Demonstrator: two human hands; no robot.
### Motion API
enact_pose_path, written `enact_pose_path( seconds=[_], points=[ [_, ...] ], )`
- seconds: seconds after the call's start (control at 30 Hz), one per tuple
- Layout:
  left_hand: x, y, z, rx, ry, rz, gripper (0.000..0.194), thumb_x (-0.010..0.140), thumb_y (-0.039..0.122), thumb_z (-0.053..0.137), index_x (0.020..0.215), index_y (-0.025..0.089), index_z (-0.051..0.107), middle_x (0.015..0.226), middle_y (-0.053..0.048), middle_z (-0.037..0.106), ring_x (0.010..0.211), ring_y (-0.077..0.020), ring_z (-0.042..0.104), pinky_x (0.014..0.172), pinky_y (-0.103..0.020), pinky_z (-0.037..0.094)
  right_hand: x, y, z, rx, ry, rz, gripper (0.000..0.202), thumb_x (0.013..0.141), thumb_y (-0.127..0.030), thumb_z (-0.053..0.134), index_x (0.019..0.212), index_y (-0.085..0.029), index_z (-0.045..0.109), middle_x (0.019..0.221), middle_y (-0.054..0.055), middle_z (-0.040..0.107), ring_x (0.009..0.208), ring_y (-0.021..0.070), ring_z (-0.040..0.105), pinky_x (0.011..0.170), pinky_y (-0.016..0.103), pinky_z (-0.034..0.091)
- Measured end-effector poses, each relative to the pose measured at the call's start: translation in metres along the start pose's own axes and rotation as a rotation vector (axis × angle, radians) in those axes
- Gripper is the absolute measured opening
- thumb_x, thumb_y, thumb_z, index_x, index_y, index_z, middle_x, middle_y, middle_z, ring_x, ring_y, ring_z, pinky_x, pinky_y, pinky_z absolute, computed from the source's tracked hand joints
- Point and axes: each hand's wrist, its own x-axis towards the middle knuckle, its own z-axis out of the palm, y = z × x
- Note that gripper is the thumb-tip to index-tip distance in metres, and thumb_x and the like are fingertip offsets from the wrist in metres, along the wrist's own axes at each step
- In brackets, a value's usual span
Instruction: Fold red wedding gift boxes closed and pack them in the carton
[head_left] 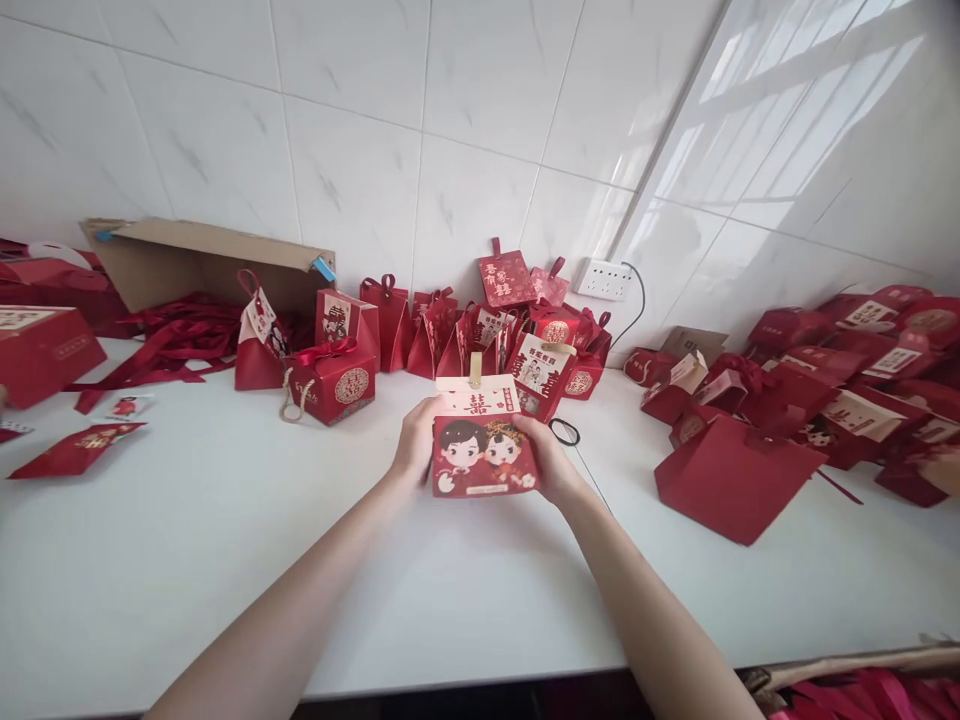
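Between my two hands is a red gift box [486,458] with two cartoon figures on its front and a cream top flap bearing a red character. A short pale ribbon loop [476,370] stands up from the flap. My left hand [417,440] grips the box's left side, and my right hand [553,462] grips its right side. The fingers behind the box are hidden. Just beyond it, a red box with a white printed panel [541,366] leans among others. A black loop [564,432] lies on the table near my right hand.
Red gift boxes [386,325] line the tiled wall. Left are a cardboard box [202,260], dark red ribbons [187,335] and a red packet [79,450]. A pile of red boxes [855,370] fills the right side. A power strip [602,279] sits against the wall.
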Motion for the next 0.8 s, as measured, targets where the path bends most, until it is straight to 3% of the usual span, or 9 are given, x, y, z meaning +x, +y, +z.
enact_pose_path(
  seconds=[0.17, 0.3, 0.37, 0.47, 0.57, 0.63, 0.7, 0.73, 0.8],
  points=[
    [-0.007, -0.007, 0.009, -0.133, -0.204, -0.109, 0.035, 0.069, 0.045, 0.059, 0.089, 0.016, 0.060, 0.086, -0.004, 0.068, 0.082, -0.0224, 0.063, 0.069, -0.030, 0.048, 0.002, -0.002, 0.000, 0.226, 0.028, 0.052, 0.025, 0.077, -0.035, 0.051, 0.093, -0.020, 0.063, 0.091, 0.004, 0.072, 0.080, 0.0205, 0.067, 0.069, 0.031, 0.054],
    [-0.008, -0.015, 0.009, -0.016, -0.294, -0.040, 0.050, 0.078, 0.056, 0.044, 0.101, 0.014, 0.058, 0.096, -0.010, 0.067, 0.091, -0.0267, 0.062, 0.079, -0.038, 0.049, 0.001, -0.004, -0.003, 0.132, 0.203, 0.018, 0.019, 0.074, -0.037, 0.053, 0.077, -0.019, 0.060, 0.077, 0.005, 0.071, 0.067, 0.0209, 0.066, 0.060, 0.031, 0.053],
    [0.000, -0.014, -0.001, 0.213, -0.151, 0.126, 0.046, 0.081, 0.053, 0.040, 0.101, 0.015, 0.057, 0.101, -0.011, 0.065, 0.097, -0.0272, 0.059, 0.083, -0.040, 0.047, 0.001, -0.004, -0.007, -0.003, 0.259, -0.132, 0.020, 0.072, -0.038, 0.055, 0.077, -0.019, 0.059, 0.079, 0.005, 0.070, 0.069, 0.0220, 0.065, 0.060, 0.031, 0.051],
    [0.020, -0.002, -0.033, 0.608, 0.296, 0.535, 0.031, 0.076, 0.032, 0.051, 0.104, 0.018, 0.051, 0.112, -0.010, 0.056, 0.111, -0.0246, 0.050, 0.096, -0.039, 0.040, 0.002, -0.002, -0.014, -0.336, 0.309, -0.390, 0.021, 0.072, -0.037, 0.057, 0.082, -0.019, 0.061, 0.085, 0.004, 0.070, 0.076, 0.0236, 0.062, 0.065, 0.031, 0.049],
    [0.037, 0.012, -0.073, 0.791, 0.614, 0.786, 0.044, 0.069, 0.023, 0.056, 0.112, 0.016, 0.045, 0.118, -0.013, 0.048, 0.118, -0.0261, 0.042, 0.106, -0.041, 0.029, 0.005, 0.001, -0.021, -0.534, 0.274, -0.451, 0.021, 0.072, -0.036, 0.057, 0.083, -0.019, 0.063, 0.088, 0.005, 0.070, 0.083, 0.0260, 0.060, 0.072, 0.035, 0.047],
    [0.040, 0.016, -0.088, 0.832, 0.639, 0.841, 0.046, 0.071, 0.026, 0.056, 0.114, 0.015, 0.043, 0.119, -0.014, 0.046, 0.119, -0.0274, 0.041, 0.107, -0.042, 0.028, 0.007, 0.003, -0.025, -0.494, 0.078, -0.421, 0.025, 0.072, -0.039, 0.055, 0.084, -0.018, 0.065, 0.092, 0.006, 0.070, 0.090, 0.0277, 0.061, 0.078, 0.038, 0.048],
    [0.037, 0.015, -0.089, 0.837, 0.570, 0.890, 0.044, 0.075, 0.030, 0.052, 0.115, 0.015, 0.042, 0.120, -0.014, 0.046, 0.120, -0.0265, 0.041, 0.107, -0.041, 0.028, 0.012, 0.002, -0.032, -0.390, -0.061, -0.440, 0.036, 0.074, -0.048, 0.050, 0.085, -0.018, 0.066, 0.097, 0.009, 0.069, 0.097, 0.0288, 0.060, 0.084, 0.042, 0.047],
    [0.034, 0.012, -0.085, 0.830, 0.520, 0.909, 0.041, 0.077, 0.031, 0.049, 0.115, 0.016, 0.042, 0.121, -0.014, 0.046, 0.120, -0.0256, 0.041, 0.107, -0.041, 0.028, 0.014, 0.001, -0.036, -0.362, -0.015, -0.481, 0.041, 0.076, -0.052, 0.046, 0.087, -0.017, 0.066, 0.100, 0.010, 0.067, 0.099, 0.0288, 0.059, 0.086, 0.043, 0.046],
    [0.025, 0.004, -0.070, 0.799, 0.374, 0.893, 0.038, 0.082, 0.033, 0.043, 0.116, 0.017, 0.041, 0.123, -0.013, 0.046, 0.121, -0.0244, 0.041, 0.107, -0.040, 0.029, 0.022, -0.002, -0.049, -0.407, 0.317, -0.593, 0.046, 0.077, -0.055, 0.044, 0.095, -0.017, 0.063, 0.110, 0.013, 0.062, 0.105, 0.0287, 0.056, 0.090, 0.045, 0.043]
  ],
)
